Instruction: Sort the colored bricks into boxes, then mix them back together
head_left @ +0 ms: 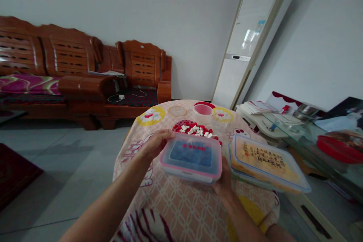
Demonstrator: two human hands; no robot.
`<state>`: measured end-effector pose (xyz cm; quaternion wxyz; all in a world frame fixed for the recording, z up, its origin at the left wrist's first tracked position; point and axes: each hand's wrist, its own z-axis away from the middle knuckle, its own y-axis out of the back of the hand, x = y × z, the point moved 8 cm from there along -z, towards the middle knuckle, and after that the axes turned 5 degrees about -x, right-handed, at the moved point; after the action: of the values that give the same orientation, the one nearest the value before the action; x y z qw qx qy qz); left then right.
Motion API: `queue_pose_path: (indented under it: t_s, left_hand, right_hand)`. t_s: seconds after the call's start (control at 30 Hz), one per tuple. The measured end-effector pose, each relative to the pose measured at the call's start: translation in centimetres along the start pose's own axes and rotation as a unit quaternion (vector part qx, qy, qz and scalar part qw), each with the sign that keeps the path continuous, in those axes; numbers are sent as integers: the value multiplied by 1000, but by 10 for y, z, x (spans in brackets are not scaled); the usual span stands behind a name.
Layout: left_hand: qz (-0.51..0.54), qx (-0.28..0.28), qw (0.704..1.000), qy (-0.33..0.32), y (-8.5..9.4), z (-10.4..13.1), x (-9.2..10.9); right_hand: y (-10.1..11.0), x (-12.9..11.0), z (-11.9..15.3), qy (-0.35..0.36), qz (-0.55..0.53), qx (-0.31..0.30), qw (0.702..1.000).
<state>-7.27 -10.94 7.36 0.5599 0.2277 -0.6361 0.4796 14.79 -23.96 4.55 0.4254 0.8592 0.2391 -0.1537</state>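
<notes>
Between my two hands is a clear plastic food container [190, 155] with a pink-edged lid, red lettering on top and something dark blue inside. My left hand [159, 141] grips its far left corner, fingers partly hidden behind it. At the near right corner, my right hand [224, 179] is wrapped around the side, its fingertips out of sight. Just beyond the container lies a pile of small red and white pieces [195, 129]. A larger blue-rimmed container [266, 162] with a yellowish, dark-lettered top rests to the right of my right hand.
A patterned cloth covers the round table [181, 204]. Toward its far edge are a pinkish round tub [203, 110] and a round clear lid [177, 111]. A glass-topped stand [300, 130] with a red bowl [338, 149] is on the right. Wooden seats [141, 68] line the wall.
</notes>
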Motion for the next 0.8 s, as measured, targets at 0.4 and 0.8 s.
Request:
queue_pose_path:
  t_s: [0.4,0.8]
  left_hand:
    - [-71,28,994,79,27,27,-80]
    - [-467,17,880,-83,-1,33,-42]
  right_hand:
    - [1,8,7,-183,-113,-152,965]
    - [-14,-13,-8,-126,-18,-236,964]
